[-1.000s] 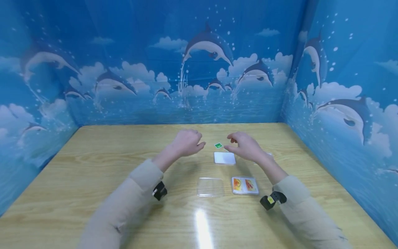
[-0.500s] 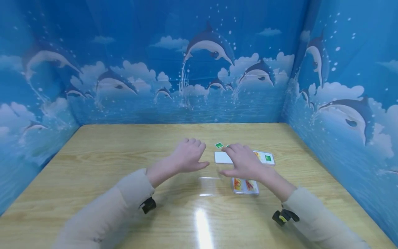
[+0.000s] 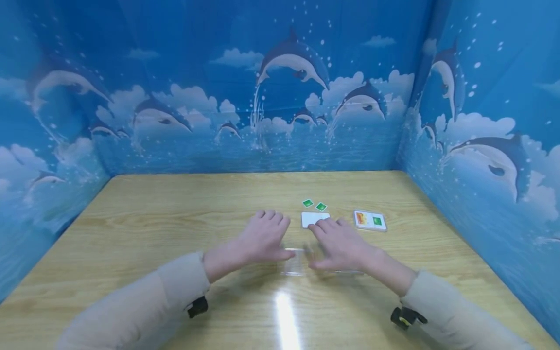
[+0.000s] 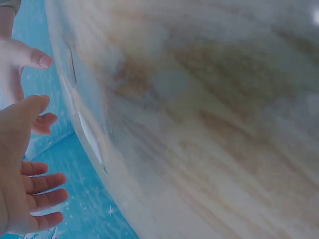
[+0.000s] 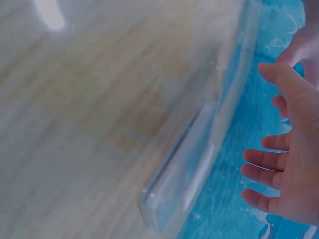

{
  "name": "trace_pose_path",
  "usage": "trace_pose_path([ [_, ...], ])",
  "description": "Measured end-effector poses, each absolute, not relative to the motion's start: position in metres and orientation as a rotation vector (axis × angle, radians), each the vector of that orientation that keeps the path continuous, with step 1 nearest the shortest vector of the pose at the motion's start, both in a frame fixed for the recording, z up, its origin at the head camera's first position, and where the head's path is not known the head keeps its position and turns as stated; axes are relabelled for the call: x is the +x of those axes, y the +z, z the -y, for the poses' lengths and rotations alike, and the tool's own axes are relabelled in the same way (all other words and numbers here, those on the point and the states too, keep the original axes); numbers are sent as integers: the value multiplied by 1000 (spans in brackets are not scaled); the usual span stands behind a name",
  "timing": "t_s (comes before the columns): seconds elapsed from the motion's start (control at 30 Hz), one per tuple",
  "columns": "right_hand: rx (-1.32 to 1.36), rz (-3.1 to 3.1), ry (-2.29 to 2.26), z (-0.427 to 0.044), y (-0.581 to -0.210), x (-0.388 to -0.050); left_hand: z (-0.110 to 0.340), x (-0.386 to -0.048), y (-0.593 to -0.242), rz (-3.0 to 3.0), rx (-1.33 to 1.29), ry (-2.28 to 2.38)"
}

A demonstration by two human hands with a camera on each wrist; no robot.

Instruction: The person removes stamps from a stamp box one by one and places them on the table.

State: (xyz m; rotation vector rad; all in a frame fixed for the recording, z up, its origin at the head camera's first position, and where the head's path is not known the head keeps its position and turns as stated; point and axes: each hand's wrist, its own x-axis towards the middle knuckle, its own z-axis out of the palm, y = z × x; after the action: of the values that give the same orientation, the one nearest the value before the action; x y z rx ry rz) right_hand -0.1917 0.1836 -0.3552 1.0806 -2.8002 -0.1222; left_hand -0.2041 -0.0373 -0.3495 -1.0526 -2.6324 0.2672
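In the head view my left hand (image 3: 262, 236) hovers palm down at the left edge of a clear plastic case (image 3: 294, 265), fingers loosely extended. My right hand (image 3: 343, 245) is held over a second clear case (image 3: 350, 272), covering most of it. Both thumbs point inward, with a gap between them above the first case. The left wrist view shows my left hand (image 4: 30, 174) with its fingers spread and nothing in them. My right hand (image 5: 294, 154) is likewise empty in the right wrist view, beside a clear case (image 5: 177, 167) on the table.
Behind my right hand lies a white card (image 3: 309, 218). Two small green cards (image 3: 308, 202) (image 3: 321, 206) sit farther back. A case with an orange picture and a green one (image 3: 369, 220) is at the right. Dolphin-printed curtains surround the wooden table (image 3: 175, 204).
Both hands have come nearer to the front of the table, from beside the cards to over the clear cases. The case at the right and both green cards have come into full view.
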Motion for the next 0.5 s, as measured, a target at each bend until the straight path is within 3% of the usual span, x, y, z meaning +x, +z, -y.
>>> trace_pose_path([
  [0.5, 1170, 2884, -176, -173, -373, -183, 37, -190, -370, 2815, -1136, 277],
])
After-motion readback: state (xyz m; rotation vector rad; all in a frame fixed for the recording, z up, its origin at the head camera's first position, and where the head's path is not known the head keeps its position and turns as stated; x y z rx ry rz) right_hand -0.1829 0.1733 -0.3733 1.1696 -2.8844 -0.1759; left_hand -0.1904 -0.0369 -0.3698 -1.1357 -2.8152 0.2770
